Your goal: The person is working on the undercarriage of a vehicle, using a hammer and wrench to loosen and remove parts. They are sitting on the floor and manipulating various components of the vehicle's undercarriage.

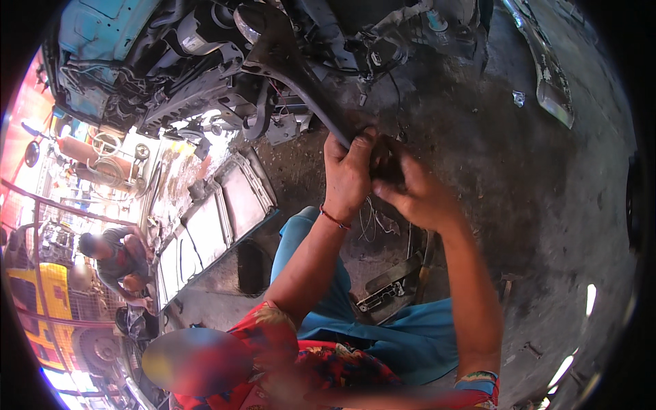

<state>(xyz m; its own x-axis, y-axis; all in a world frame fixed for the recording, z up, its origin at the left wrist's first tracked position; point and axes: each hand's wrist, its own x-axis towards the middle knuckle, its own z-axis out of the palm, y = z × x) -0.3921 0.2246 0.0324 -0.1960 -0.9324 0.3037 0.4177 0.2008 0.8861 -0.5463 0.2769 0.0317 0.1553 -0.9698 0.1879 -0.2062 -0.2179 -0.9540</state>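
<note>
Metal arm (305, 80) slants up and left from your hands, below the stripped vehicle (102, 31) in your view; you cannot tell whether its far end touches anything there. Your left hand (347, 171) is closed around the narrow end, and your right hand (424, 195) sits just beside it, fingers curled, its hold too dark to tell. That far end probably weighs most, so keep your left wrist firm, elbows bent, and let the right hand work without twisting the piece. It looks dark and worn, broad at the top, tapering to a slim shank.
</note>
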